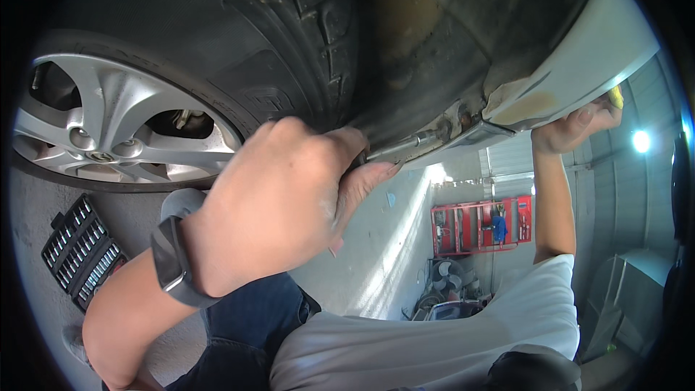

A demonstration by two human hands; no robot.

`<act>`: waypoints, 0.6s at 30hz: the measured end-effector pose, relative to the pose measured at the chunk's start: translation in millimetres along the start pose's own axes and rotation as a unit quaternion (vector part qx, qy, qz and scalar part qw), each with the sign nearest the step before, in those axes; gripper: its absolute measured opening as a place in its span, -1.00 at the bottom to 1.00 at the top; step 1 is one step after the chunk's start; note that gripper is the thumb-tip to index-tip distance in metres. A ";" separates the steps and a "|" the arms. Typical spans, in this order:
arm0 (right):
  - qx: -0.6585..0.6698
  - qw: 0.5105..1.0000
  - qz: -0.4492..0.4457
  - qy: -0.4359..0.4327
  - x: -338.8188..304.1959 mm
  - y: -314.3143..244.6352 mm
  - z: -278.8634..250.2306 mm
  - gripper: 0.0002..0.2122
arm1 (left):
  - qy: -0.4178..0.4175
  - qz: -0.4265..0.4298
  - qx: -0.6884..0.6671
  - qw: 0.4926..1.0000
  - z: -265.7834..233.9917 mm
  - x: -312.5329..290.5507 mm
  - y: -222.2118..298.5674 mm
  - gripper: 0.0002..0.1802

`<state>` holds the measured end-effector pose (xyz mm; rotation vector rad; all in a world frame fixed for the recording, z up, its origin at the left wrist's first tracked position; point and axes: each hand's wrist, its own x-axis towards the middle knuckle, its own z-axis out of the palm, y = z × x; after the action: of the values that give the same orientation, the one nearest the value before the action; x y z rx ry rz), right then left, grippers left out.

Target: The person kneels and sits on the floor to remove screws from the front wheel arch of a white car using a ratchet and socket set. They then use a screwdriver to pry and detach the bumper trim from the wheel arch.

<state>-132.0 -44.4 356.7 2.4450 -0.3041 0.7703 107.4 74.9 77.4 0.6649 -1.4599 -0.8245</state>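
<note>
My left hand (275, 203), with a dark band on its wrist, is closed around the handle of a slim metal socket wrench (402, 146). The wrench reaches to a fastener (457, 124) at the lower edge of the wheel arch, just behind the black tyre (304, 36). My right hand (575, 127) is raised at the right, its fingers curled over the lower edge of the white body panel (594, 51). A small yellow thing (616, 95) shows by its fingertips; I cannot tell what it is.
The silver alloy wheel (108, 123) fills the upper left. An open black case of sockets (79, 250) lies on the concrete floor at the left. Farther off stand a red tool cart (481, 224), a fan and clutter (441, 286), and a grey cabinet (633, 282).
</note>
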 end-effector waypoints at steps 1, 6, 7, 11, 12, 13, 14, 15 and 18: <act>0.003 1.000 -0.003 0.002 0.3 -1.4 1.6 -0.29 | 0.001 -0.014 -0.019 1.000 2.1 -0.4 -2.0 -0.65; 0.014 1.000 0.005 -0.003 0.5 -3.6 3.9 -0.28 | 0.022 0.046 0.036 0.998 8.3 -1.4 -9.9 -0.65; 0.014 1.000 0.004 -0.003 0.5 -3.2 3.6 -0.29 | 0.028 0.065 0.105 0.992 8.9 -1.7 -10.2 -0.65; 0.012 1.000 0.013 -0.004 -0.2 -2.7 2.1 -0.29 | 0.065 0.146 0.304 0.939 12.1 -5.2 -10.8 -0.62; 0.011 1.000 0.002 -0.006 -0.1 -2.8 2.0 -0.30 | 0.065 0.149 0.311 0.936 13.5 -6.1 -11.6 -0.62; 0.009 1.000 0.003 -0.004 -0.3 -3.0 2.1 -0.31 | 0.074 0.142 0.325 0.932 15.1 -7.7 -12.5 -0.62; 0.007 1.000 0.006 0.004 0.0 -3.1 2.5 -0.31 | 0.082 0.134 0.275 0.948 17.8 -8.8 -13.3 -0.62; 0.014 1.000 0.003 0.003 -0.3 -3.2 2.8 -0.32 | 0.070 0.106 0.215 0.968 20.1 -10.2 -14.1 -0.62; 0.019 1.000 0.004 0.003 -1.8 -2.0 3.0 -0.33 | 0.062 0.014 0.013 0.998 30.5 -12.2 -14.1 -0.59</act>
<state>-131.3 -44.4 352.8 2.4769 -0.2984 0.7938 76.7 79.7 59.6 0.7012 -1.3653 -0.7312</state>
